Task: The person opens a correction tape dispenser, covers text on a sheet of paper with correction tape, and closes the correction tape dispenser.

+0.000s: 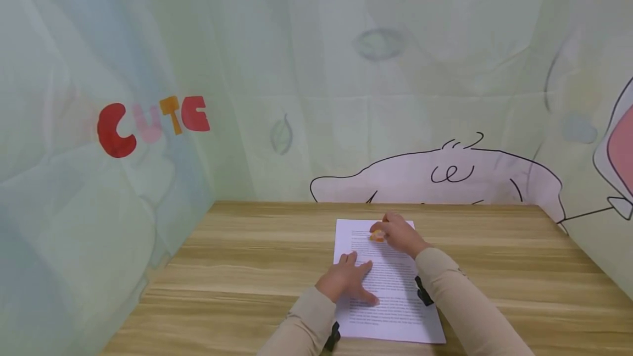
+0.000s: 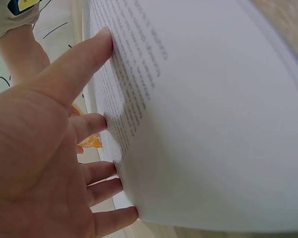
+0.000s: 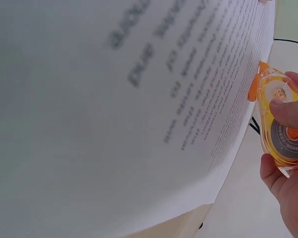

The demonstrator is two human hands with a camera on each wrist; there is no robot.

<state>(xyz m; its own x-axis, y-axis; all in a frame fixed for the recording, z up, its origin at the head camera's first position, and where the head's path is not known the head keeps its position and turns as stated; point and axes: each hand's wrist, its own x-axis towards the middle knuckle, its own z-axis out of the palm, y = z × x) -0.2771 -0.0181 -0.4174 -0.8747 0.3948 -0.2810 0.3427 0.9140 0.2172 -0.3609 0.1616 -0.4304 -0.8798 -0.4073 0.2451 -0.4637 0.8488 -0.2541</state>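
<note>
A printed sheet of paper (image 1: 386, 323) lies on the wooden table, its text in dense lines. My left hand (image 1: 348, 279) rests on the sheet's left part with fingers spread; in the left wrist view the fingertips (image 2: 105, 120) touch the paper. Near the top of the page my right hand (image 1: 399, 233) holds an orange, clear-cased correction tape (image 3: 283, 119) between thumb and fingers. The correction tape's orange tip is at the printed lines in the right wrist view; whether it touches the paper I cannot tell.
The wooden table (image 1: 237, 268) extends on both sides of the paper. A printed cloth backdrop (image 1: 316, 98) hangs behind and to the sides, with coloured letters and a cartoon outline. Dark straps (image 1: 424, 291) show at both wrists.
</note>
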